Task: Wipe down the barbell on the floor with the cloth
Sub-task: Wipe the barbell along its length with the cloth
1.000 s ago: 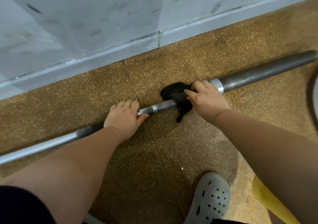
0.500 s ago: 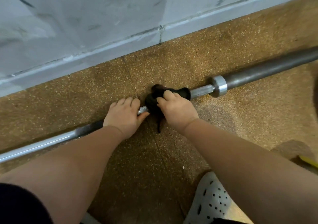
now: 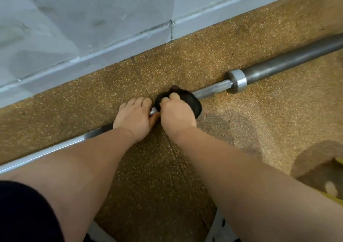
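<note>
Nearest the camera, a dark garment fills the lower left corner, and part of a pale perforated shoe shows at the bottom edge. A sliver of something yellow sits at the right edge. Two bare forearms reach forward from here over the speckled brown floor.

Beyond them, both hands sit on the barbell, which lies flat on the floor and runs at a slant from the lower left edge to the upper right edge, alongside the wall. The left hand is curled over the bare shaft, fingers across the top and thumb on the near side. Just beside it, the right hand clutches a black cloth that is bunched around the shaft, with the fingers curled over the fabric. Only a small gleam of bare metal shows between the two hands.

Further right along the shaft, clear of the cloth, stands the bright steel collar. Past it the thicker, darker loading sleeve runs out of view.

Farthest off, behind the bar, a pale baseboard meets the floor, and above it rises a scuffed grey-white wall.
</note>
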